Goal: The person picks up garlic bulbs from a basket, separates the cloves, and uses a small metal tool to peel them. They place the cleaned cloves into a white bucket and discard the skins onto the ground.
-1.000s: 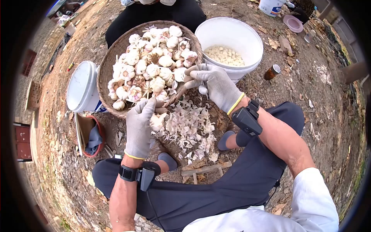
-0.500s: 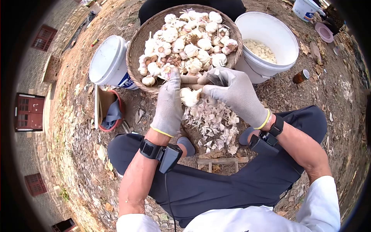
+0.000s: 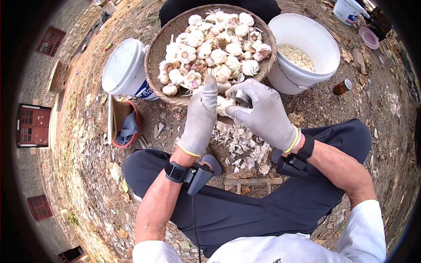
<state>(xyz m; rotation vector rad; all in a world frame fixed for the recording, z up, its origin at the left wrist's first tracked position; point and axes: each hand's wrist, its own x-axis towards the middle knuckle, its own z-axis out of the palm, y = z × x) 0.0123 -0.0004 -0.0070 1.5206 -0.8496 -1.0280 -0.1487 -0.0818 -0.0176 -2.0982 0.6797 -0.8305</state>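
A garlic bulb [image 3: 223, 105] is held in front of the basket, partly covered by my fingers. My gloved left hand [image 3: 202, 111] is closed round its left side, thumb pointing up. From the right, my gloved right hand [image 3: 262, 105] has its thumb and fingers pressed to the same bulb. A small dark, metal-looking tool [image 3: 244, 99] shows in the curl of the right fingers; its exact kind I cannot tell. Just beyond both hands, a round wicker basket [image 3: 153, 59] carries a heap of whole garlic bulbs [image 3: 204, 50]. Below the hands, loose garlic skins [image 3: 243, 147] lie on the ground.
At right stands an open white bucket [image 3: 326, 65] with peeled cloves [image 3: 297, 58] inside. A lidded white bucket [image 3: 123, 65] is left of the basket, near a red container [image 3: 135, 136] with grey cloth. A brown can [image 3: 342, 87] and a small wooden stool [image 3: 253, 181] are on the ground.
My left hand has shifted slightly right, and my right hand has rotated and closed in over the bulb, which is now more covered. The dark tool sits nearer the bulb.
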